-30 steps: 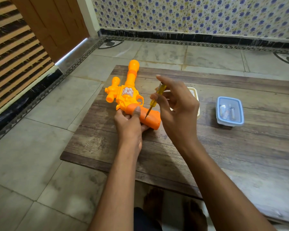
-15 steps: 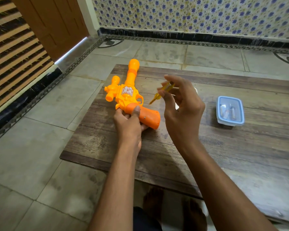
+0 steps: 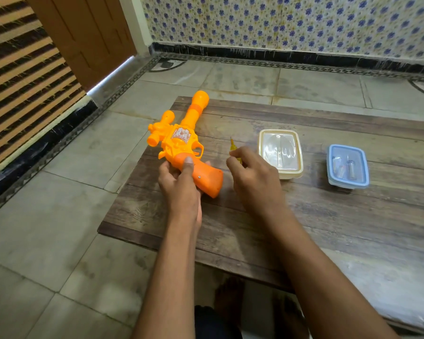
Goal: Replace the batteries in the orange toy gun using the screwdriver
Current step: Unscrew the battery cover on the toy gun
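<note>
The left hand (image 3: 179, 184) grips the toy gun (image 3: 181, 145) at the top of its handle, thumb laid across the upper face and the other fingers curled beneath. The hold looks meant to pin the toy flat on the desk (image 3: 304, 216), with the handle's small screw (image 3: 199, 177) facing up and bare just right of the thumb. The barrel points away from the person, past the desk's far left edge.

The right hand (image 3: 252, 177) hovers close to the right of the handle, its fingers curled round the yellow screwdriver (image 3: 233, 146). The blade sticks up beyond the fingertips and away from the screw, so the tool appears parked, not working.

Just right of those fingers sits a cream lidded box (image 3: 280, 152). Farther right is a blue-rimmed box (image 3: 348, 167) holding what look like batteries, probably kept near for the swap.

No brand or lettering is legible. The silvery panel (image 3: 181, 136) on the gun's body bears a pattern too blurred to read.
</note>
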